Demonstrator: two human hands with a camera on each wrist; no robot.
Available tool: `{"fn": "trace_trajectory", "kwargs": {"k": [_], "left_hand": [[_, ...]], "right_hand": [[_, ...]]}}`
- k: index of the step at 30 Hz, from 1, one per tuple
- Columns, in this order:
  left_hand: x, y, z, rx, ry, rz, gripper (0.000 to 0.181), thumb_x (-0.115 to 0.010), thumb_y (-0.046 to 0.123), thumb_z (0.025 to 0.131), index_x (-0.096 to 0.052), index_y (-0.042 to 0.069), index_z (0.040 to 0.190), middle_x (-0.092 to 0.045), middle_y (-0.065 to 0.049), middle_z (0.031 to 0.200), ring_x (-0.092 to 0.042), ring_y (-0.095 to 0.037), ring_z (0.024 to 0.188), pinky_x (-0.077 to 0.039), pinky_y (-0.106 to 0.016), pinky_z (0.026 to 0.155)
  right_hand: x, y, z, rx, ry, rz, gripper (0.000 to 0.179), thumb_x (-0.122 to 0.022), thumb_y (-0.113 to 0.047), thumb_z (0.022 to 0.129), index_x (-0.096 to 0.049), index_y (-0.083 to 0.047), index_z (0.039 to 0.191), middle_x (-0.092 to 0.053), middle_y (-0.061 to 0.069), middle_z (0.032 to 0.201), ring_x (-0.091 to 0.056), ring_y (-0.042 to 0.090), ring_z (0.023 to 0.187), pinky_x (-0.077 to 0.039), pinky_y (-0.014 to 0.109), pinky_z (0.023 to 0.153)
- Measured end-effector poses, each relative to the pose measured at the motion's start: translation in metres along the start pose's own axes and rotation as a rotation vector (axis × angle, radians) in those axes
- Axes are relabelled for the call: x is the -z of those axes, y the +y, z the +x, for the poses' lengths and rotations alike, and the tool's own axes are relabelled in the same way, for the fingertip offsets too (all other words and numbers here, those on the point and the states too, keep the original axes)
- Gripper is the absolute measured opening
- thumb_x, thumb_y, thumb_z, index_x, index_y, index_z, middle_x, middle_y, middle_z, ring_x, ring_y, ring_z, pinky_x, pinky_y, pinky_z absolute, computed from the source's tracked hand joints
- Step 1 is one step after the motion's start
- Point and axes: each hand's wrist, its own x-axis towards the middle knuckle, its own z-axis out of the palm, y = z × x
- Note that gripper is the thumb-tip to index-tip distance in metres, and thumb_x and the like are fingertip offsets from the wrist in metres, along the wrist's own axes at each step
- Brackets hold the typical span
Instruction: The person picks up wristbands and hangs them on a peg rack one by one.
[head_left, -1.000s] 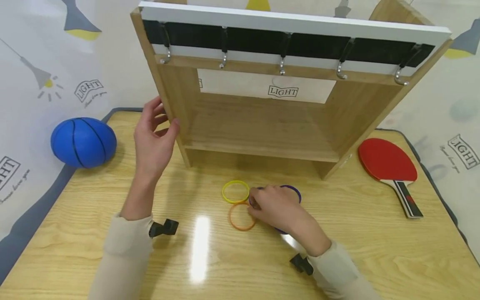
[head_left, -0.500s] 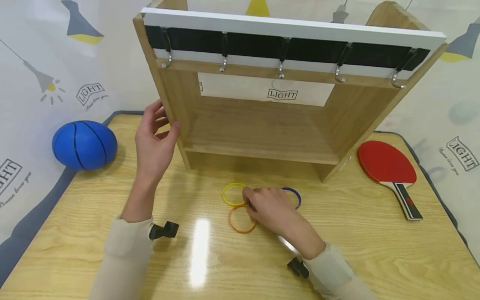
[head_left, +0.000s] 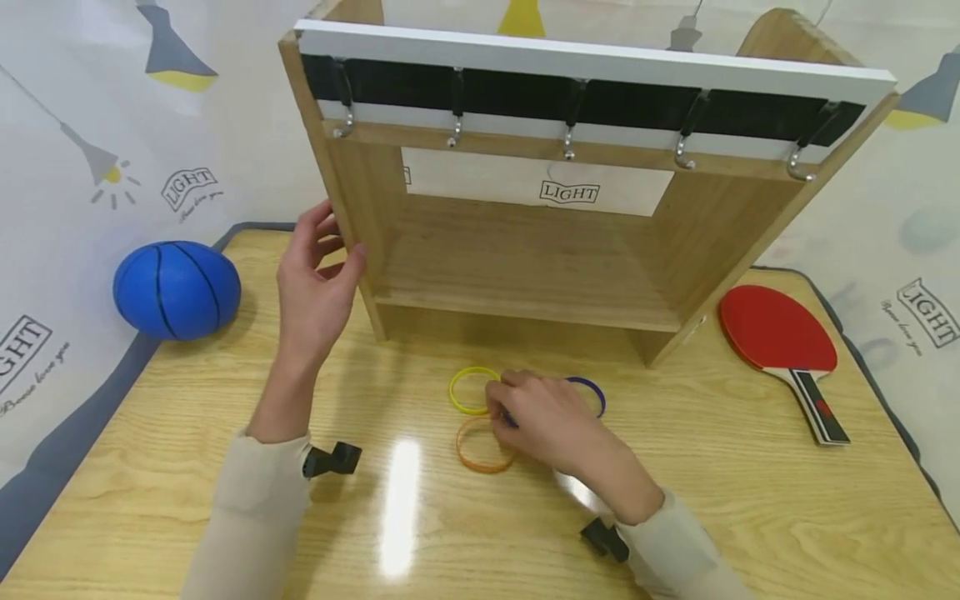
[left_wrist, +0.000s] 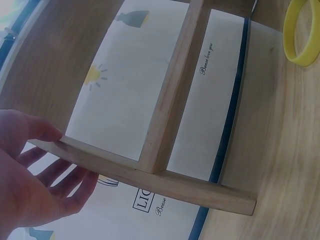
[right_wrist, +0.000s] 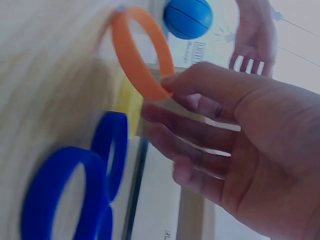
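My left hand (head_left: pixel 318 296) grips the left side panel of a wooden rack (head_left: pixel 525 258), its thumb on the front edge and its fingers round the outer face. In front of the rack, my right hand (head_left: pixel 551 421) pinches an orange wristband (right_wrist: pixel 131 65) between thumb and index finger; the other fingers are loosely bent. The orange band tilts up at that edge. Just behind it lies a yellow wristband (head_left: pixel 468 412). Blue wristbands (right_wrist: pixel 37 200) lie beside and under the right hand, partly hidden from the head view.
Metal hooks (head_left: pixel 569 150) hang along the rack's upper front rail. A blue ball (head_left: pixel 177 290) sits on the table (head_left: pixel 330 533) at the left. At the right lies a red table tennis bat (head_left: pixel 780 329). Printed cloth (head_left: pixel 67 250) covers the wall behind.
My right hand has shifted slightly left from the blue bands to the orange wristband, whose edge now tilts upward. The left hand keeps its place on the rack.
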Motion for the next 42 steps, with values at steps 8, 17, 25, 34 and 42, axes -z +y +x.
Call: {"fn": "trace_trajectory", "kwargs": {"k": [8, 17, 25, 34, 42], "left_hand": [[0.001, 0.001, 0.000, 0.010, -0.009, -0.001, 0.047, -0.059, 0.003, 0.094, -0.049, 0.004, 0.140, -0.055, -0.014, 0.131, -0.057, -0.028, 0.112, -0.050, -0.039, 0.087], [0.004, -0.012, 0.002, 0.013, -0.002, 0.000, 0.048, -0.061, 0.007, 0.094, -0.050, 0.011, 0.141, -0.056, -0.011, 0.131, -0.057, -0.026, 0.111, -0.050, -0.037, 0.086], [0.006, -0.015, 0.003, 0.006, -0.001, 0.001, 0.049, -0.061, 0.007, 0.094, -0.049, 0.010, 0.141, -0.055, -0.011, 0.131, -0.056, -0.027, 0.112, -0.051, -0.035, 0.086], [0.007, -0.038, 0.011, -0.026, 0.008, -0.005, 0.048, -0.064, 0.013, 0.094, -0.052, 0.020, 0.140, -0.058, -0.003, 0.128, -0.058, -0.020, 0.109, -0.052, -0.034, 0.084], [0.003, -0.041, 0.010, -0.035, 0.006, -0.002, 0.047, -0.065, 0.014, 0.094, -0.053, 0.020, 0.139, -0.059, -0.003, 0.126, -0.058, -0.019, 0.107, -0.052, -0.033, 0.083]], "right_hand": [[0.023, -0.004, -0.005, 0.017, -0.118, 0.170, 0.008, -0.071, -0.024, 0.089, -0.066, -0.024, 0.094, -0.060, -0.020, 0.079, -0.054, -0.001, 0.066, -0.045, 0.023, 0.058], [0.029, -0.007, -0.005, 0.069, -0.205, 0.347, 0.009, -0.079, -0.025, 0.084, -0.075, -0.020, 0.090, -0.064, -0.018, 0.082, -0.056, -0.004, 0.069, -0.048, 0.021, 0.066], [0.034, -0.008, -0.004, 0.118, -0.224, 0.365, 0.012, -0.081, -0.030, 0.081, -0.075, -0.023, 0.088, -0.064, -0.018, 0.084, -0.055, -0.003, 0.069, -0.046, 0.022, 0.066], [0.040, -0.010, -0.003, 0.165, -0.114, 0.426, 0.008, -0.078, -0.028, 0.084, -0.075, -0.024, 0.090, -0.063, -0.020, 0.085, -0.057, -0.001, 0.072, -0.048, 0.022, 0.064], [0.059, -0.022, 0.020, 0.062, 0.119, 0.826, 0.014, -0.078, -0.022, 0.085, -0.077, -0.021, 0.099, -0.070, -0.010, 0.089, -0.062, 0.014, 0.074, -0.052, 0.029, 0.056]]}}
